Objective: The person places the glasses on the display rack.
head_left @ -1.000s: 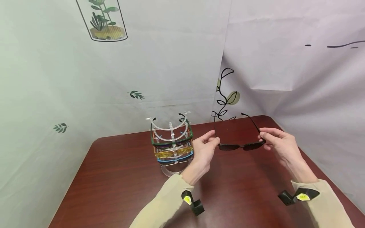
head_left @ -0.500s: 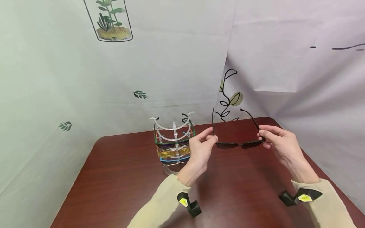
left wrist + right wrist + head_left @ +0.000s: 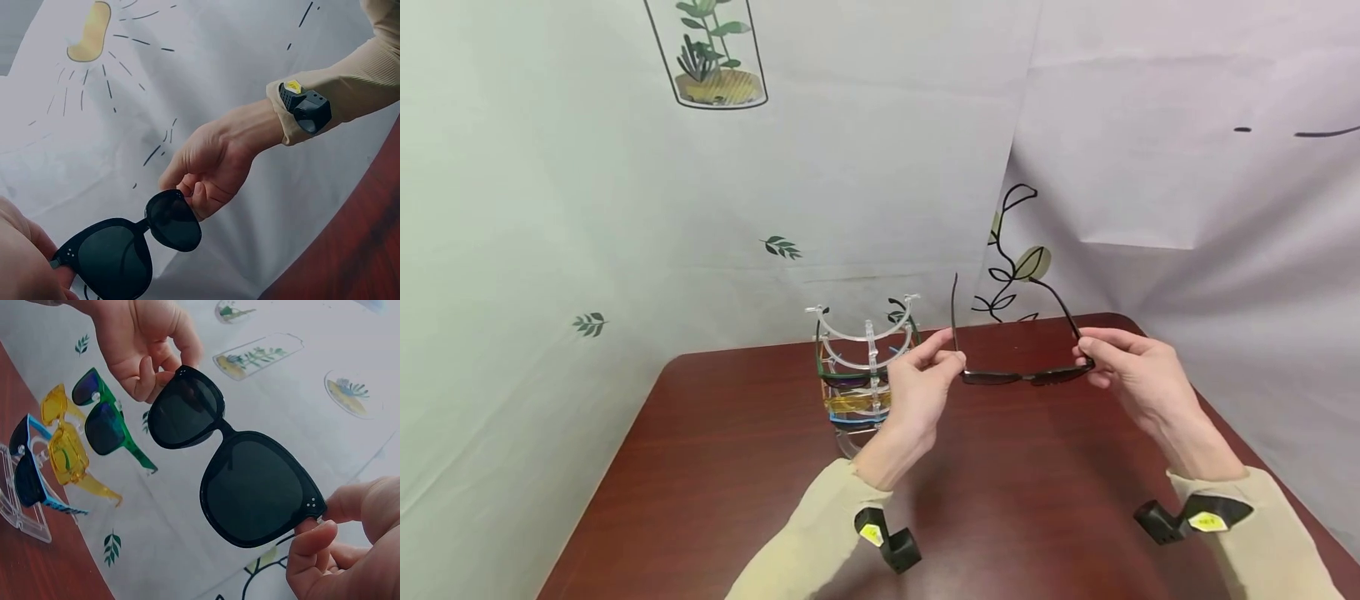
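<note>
Black sunglasses (image 3: 1028, 377) with dark lenses hang above the table, temples unfolded and pointing away from me. My left hand (image 3: 917, 400) pinches them at the left hinge, my right hand (image 3: 1138, 379) at the right one. In the right wrist view both dark lenses (image 3: 256, 490) show from the front. Just left of my left hand stands a clear display rack (image 3: 870, 332), partly hidden by that hand. Stacked on it are green-framed sunglasses (image 3: 106, 415), yellow glasses (image 3: 65, 447) and blue-framed sunglasses (image 3: 30, 469). The top arm of the rack bears no glasses.
The rack stands on a dark red wooden table (image 3: 730, 467). Behind the table hangs a pale cloth backdrop (image 3: 880, 167) with printed plants, close to the table's back edge.
Both hands have raised the black sunglasses a little, and the temples now tilt further upward. The left hand covers more of the rack. The head view has shifted slightly left.
</note>
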The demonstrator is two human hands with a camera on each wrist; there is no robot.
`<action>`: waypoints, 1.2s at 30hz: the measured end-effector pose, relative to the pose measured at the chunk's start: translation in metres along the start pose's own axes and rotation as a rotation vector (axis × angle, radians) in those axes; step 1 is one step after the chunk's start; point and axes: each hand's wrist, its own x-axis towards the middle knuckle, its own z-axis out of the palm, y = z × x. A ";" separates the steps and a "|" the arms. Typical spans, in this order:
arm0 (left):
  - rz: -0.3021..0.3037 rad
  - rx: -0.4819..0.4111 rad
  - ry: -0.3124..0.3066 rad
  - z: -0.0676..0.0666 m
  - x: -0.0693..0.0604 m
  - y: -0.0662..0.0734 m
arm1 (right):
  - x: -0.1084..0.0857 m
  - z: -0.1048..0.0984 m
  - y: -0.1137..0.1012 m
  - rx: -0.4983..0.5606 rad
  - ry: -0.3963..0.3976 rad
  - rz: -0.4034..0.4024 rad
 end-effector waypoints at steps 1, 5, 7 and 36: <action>0.003 0.005 0.002 -0.001 0.000 0.001 | 0.000 0.001 0.000 0.001 -0.005 0.002; 0.012 0.017 0.007 -0.007 -0.001 0.006 | 0.001 0.007 -0.001 0.005 -0.028 0.004; 0.006 0.019 0.003 -0.010 -0.001 0.009 | 0.002 0.010 -0.001 0.000 -0.037 0.003; -0.009 -0.017 0.074 -0.054 -0.001 0.045 | 0.020 0.065 -0.007 0.014 -0.131 0.042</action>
